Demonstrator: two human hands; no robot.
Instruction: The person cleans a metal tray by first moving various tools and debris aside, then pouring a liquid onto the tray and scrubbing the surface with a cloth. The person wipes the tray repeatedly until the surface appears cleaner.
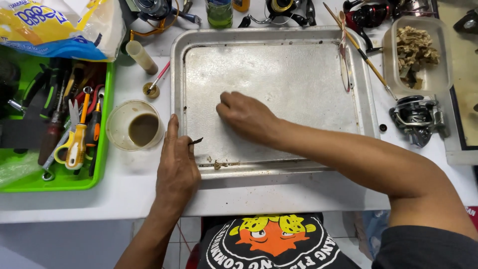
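The right hand (245,115) lies knuckles-up on the metal tray (279,37), fingers curled under; whether they pinch anything is hidden. The left hand (177,162) pinches a small dark piece (195,141) at the tray's near-left edge.

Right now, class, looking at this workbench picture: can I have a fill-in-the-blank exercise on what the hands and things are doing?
1. The right hand rests on the metal ____.
2. The left hand pinches a thin dark piece at the tray's ____ edge.
3. The cup beside the tray holds ____ liquid.
4. The tools lie in a ____ bin.

Missing: tray; left; brown; green
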